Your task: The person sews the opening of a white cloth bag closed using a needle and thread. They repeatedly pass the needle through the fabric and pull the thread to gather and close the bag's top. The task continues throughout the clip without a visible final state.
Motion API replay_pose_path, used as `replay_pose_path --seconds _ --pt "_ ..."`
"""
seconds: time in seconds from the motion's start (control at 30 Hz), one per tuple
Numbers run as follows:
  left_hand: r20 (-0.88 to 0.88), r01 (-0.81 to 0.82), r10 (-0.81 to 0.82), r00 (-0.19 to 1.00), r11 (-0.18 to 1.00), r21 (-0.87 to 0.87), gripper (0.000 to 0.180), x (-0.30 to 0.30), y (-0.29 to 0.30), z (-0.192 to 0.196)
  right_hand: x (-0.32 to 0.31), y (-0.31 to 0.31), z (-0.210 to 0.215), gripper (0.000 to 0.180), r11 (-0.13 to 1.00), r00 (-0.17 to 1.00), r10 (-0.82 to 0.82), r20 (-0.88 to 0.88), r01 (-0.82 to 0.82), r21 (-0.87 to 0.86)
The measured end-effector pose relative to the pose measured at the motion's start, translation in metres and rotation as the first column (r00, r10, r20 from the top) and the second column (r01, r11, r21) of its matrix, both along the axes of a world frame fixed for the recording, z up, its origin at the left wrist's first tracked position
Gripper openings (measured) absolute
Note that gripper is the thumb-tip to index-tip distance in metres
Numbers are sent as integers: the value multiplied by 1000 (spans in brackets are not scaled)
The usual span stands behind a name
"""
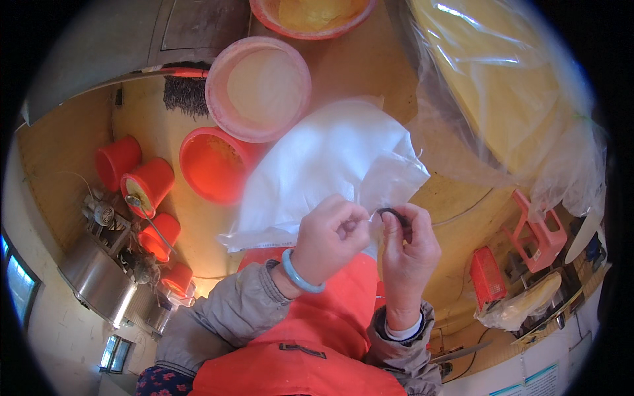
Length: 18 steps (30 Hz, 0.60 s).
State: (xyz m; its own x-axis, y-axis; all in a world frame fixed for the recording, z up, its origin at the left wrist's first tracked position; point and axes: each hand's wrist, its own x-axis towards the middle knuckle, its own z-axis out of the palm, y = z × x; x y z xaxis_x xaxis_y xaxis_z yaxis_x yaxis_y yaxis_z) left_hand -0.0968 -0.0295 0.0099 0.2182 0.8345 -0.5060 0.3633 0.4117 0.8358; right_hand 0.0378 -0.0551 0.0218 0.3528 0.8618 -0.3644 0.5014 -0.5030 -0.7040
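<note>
Centrally, a person's left hand [333, 232] is curled into a narrow, loose fist, knuckles up; whether a thin strand is pinched in it, I cannot tell. Just beside it, the right hand [411, 245] holds a small, dark, curved object [393, 212] between thumb and fingers. Both hands are at the near side of a large, bulging white sack [304, 165], whose translucent corner flap sticks out beyond the right hand. A pale blue round bangle [290, 272] circles the left wrist; the sleeves are grey, and a bright red apron [317, 330] covers the lap

Beyond the sack's left side are an orange-red round bucket [191, 175] and a pink round tub [302, 72] with pale contents. Farther off, at the top edge, is a red-rimmed basin [261, 14] of yellow material. To the right, clear plastic sheeting [475, 59] covers a broad yellow mass; nearer stand a pinkish-red plastic stool [543, 241] and a red rectangular basket [487, 280]
</note>
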Motion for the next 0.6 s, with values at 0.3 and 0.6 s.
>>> replay_pose_path --seconds 0.3,0.6 --pt "29 -3 3 1000 1000 -6 7 -4 -4 -3 -1 12 4 14 981 982 189 29 -187 -50" --pt "12 -2 2 1000 999 35 9 -7 -2 -7 -4 19 -17 5 983 868 -181 -462 139 -123"
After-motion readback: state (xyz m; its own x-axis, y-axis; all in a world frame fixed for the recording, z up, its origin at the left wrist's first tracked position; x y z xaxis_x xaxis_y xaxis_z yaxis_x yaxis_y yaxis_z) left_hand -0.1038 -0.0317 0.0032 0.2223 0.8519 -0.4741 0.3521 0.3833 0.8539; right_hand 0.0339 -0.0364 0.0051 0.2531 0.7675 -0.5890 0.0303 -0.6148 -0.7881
